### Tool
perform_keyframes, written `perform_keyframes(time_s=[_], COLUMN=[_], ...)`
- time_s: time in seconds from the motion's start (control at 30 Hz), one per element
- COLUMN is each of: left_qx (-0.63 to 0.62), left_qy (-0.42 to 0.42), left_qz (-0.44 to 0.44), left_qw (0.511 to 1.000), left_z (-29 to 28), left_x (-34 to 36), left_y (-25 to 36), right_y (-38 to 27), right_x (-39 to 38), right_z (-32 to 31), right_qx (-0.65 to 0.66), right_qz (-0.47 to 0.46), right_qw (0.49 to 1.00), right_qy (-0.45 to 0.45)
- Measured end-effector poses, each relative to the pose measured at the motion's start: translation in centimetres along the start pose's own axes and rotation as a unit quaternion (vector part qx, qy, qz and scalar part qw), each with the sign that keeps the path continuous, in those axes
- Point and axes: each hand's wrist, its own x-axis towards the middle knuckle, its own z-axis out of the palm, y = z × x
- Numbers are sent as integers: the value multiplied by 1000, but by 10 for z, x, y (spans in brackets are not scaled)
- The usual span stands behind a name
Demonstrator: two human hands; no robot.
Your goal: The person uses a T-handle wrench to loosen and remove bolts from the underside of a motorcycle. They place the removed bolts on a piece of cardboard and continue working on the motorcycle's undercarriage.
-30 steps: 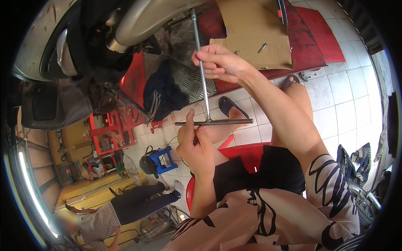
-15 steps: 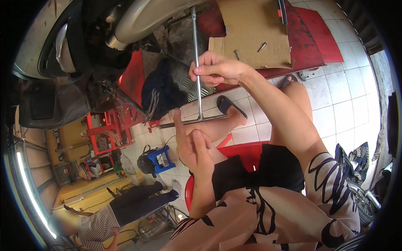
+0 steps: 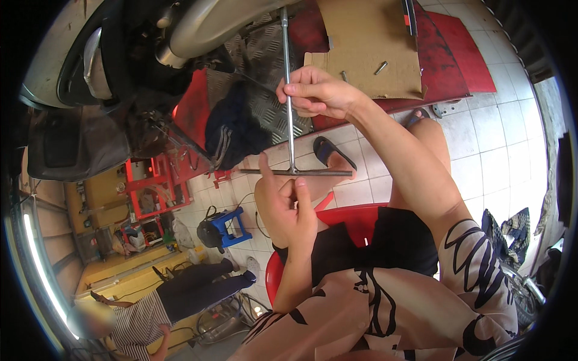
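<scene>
My right hand (image 3: 316, 93) is closed around the upright shaft of a long steel T-handle wrench (image 3: 289, 129). The shaft's top end runs up under a scooter's silver body (image 3: 217, 21). The wrench's crossbar (image 3: 319, 172) lies level below my right hand. My left hand (image 3: 288, 210) sits just under the crossbar with its fingers apart, and one raised fingertip touches the bar's left part. I sit on a red stool (image 3: 349, 219).
A cardboard sheet (image 3: 367, 48) with loose bolts (image 3: 380, 67) lies on a red mat (image 3: 457, 54). A dark cloth (image 3: 232, 129) rests on a checker-plate ramp. My sandalled foot (image 3: 330, 153), a blue stool (image 3: 227, 225), red tool racks (image 3: 150, 186) and a seated person in a striped shirt (image 3: 135, 322) are nearby.
My left hand has let go of the crossbar and opened below it. The crossbar has swung round. My right hand keeps its hold on the shaft.
</scene>
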Motion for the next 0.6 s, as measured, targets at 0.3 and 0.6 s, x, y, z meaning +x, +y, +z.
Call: perform_keyframes(time_s=[0.3,0.6], left_qx=[-70,-74], left_qy=[-125,-225], left_qz=[63,4], left_qw=[988,972], left_z=[6,16], left_x=[-14,-26], left_y=[20,-3], right_y=[0,-4], right_x=[1,-1], right_z=[-4,-4], right_qx=[31,45], right_qz=[-24,-39], right_qw=[999,998], right_qy=[-5,7])
